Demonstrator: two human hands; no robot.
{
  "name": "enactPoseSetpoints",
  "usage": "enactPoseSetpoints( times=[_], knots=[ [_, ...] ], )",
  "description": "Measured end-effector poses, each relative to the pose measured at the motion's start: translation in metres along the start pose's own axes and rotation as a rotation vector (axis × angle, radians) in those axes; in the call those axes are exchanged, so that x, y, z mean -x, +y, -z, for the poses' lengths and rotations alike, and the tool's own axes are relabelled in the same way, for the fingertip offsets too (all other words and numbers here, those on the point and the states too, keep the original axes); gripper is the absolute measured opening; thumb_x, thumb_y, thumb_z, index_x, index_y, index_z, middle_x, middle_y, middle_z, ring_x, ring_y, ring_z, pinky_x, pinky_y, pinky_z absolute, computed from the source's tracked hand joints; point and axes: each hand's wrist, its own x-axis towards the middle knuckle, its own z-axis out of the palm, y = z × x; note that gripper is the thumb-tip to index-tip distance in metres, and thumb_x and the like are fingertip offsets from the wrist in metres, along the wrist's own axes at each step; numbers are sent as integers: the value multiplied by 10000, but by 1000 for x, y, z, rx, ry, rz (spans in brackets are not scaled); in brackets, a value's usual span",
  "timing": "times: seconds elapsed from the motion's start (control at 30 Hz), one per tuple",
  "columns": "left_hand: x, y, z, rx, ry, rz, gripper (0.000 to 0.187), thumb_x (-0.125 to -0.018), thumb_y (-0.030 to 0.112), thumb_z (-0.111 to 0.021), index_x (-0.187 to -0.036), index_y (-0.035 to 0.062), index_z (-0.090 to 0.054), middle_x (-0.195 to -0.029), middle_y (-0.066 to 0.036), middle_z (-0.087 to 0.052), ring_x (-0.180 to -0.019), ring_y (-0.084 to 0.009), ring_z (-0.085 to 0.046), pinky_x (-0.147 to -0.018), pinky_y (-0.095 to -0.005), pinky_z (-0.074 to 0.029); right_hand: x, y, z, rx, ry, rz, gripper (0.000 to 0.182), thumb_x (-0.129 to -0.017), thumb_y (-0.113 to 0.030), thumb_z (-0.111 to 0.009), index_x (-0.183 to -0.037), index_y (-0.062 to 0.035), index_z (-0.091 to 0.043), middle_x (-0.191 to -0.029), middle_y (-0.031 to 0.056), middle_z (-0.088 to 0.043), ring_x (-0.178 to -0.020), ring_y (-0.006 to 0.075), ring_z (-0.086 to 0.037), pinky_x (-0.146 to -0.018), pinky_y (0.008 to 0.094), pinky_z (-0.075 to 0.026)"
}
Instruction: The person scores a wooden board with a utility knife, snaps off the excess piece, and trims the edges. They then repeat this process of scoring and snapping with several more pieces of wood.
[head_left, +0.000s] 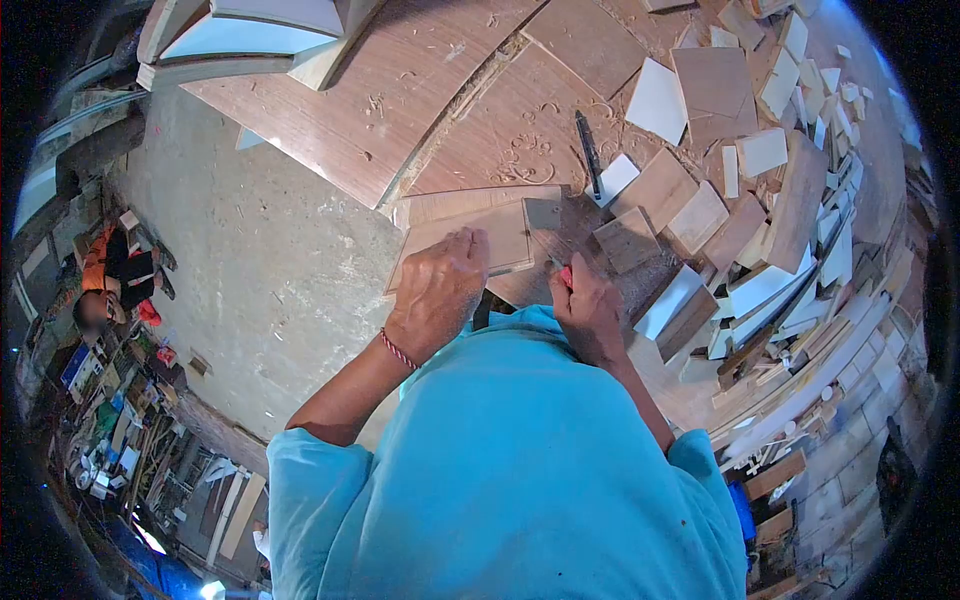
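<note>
My left hand [440, 285] lies over a flat wooden board [505, 235], fingers curled together and pressing on it. A second light strip of wood [440, 207] shows just behind that board. By the board's right end is a small grey-brown block [543, 213]. Closed in a fist, my right hand [588, 305] grips a red-handled tool [566, 276]. Its thin tip points toward the board's right end, and most of the handle is hidden in my fingers. A black pen [588, 150] lies beyond, on the wood-topped work surface [480, 150].
Wood offcuts [715, 85] and white-faced pieces [770, 285] are heaped along the right. Shavings [535, 150] lie across the work surface. A white-and-wood panel assembly [250, 40] stands at the upper left. On the concrete floor [270, 260], a person [115, 270] sits far left near clutter.
</note>
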Motion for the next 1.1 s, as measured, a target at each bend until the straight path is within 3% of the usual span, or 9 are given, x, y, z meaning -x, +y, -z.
enactPoseSetpoints(
  times=[0.17, 0.23, 0.3, 0.37, 0.43, 0.77, 0.87, 0.93, 1.1],
  knots=[
    [-1, 2, 3, -3, -36, 19, 246, -702, 50, -498, -926, -50, -520, -858, -162, -580, -731, -238, -607, -575, -294, -499, -6, 3, 0, 75, 4, 68, 192, -760, -201, -512, -823, -30, -450, -633, 209, -542, -600, 383, -550, -508, 467, -408],
    [1, 2, -1, 34, -37, 48, 350, -633, -3, -559, -977, -27, -502, -932, -168, -575, -758, -275, -598, -599, -341, -490, -9, 6, -5, 83, 31, 103, 177, -763, -202, -515, -824, -44, -461, -624, 191, -552, -581, 368, -559, -504, 462, -422],
    [2, 4, -3, 33, -44, 55, 342, -638, 1, -557, -974, -28, -503, -930, -169, -575, -759, -275, -597, -599, -341, -490, -17, 6, -10, 90, 62, 140, 163, -766, -203, -519, -825, -59, -471, -615, 173, -562, -563, 352, -567, -501, 457, -436],
    [3, 5, -3, 30, -54, 59, 333, -643, 4, -554, -971, -29, -503, -929, -171, -576, -760, -275, -597, -599, -340, -490, -26, 3, -15, 135, -1, -56, 186, -770, -216, -513, -846, -49, -486, -654, 189, -572, -631, 359, -575, -558, 464, -438],
    [1, 3, -2, -33, -3, -2, 251, -686, 39, -509, -921, -49, -518, -878, -167, -579, -765, -247, -606, -592, -308, -502, -30, 9, -19, 83, 28, -38, 201, -773, -231, -510, -847, -45, -492, -668, 195, -574, -649, 362, -575, -572, 468, -437],
    [4, 4, -3, -29, -21, -14, 267, -692, 29, -500, -945, -52, -530, -924, -214, -581, -801, -282, -605, -633, -324, -506, -3, 3, 6, 23, 46, 92, 192, -767, -228, -504, -821, -44, -485, -644, 209, -553, -603, 357, -569, -548, 463, -433],
    [5, 2, -8, 10, 47, -5, 353, -627, -5, -556, -980, -8, -529, -907, -170, -584, -730, -291, -592, -579, -357, -483, -4, -2, 9, 60, 32, 75, 197, -768, -231, -505, -843, -51, -474, -644, 202, -558, -603, 353, -571, -544, 460, -435],
    [4, 6, -2, -23, -24, -6, 271, -691, 24, -502, -950, -49, -537, -935, -213, -581, -828, -286, -602, -651, -332, -506, -8, 0, 5, 78, 32, 64, 194, -770, -228, -501, -853, -55, -470, -644, 195, -563, -603, 353, -573, -542, 459, -437],
    [3, 6, -2, -29, -52, -10, 292, -675, 17, -519, -959, -49, -534, -942, -207, -580, -829, -276, -603, -664, -330, -504, -17, 5, -9, 92, 42, 31, 192, -782, -223, -484, -883, -60, -468, -655, 185, -575, -615, 358, -580, -544, 461, -442]
  ],
)
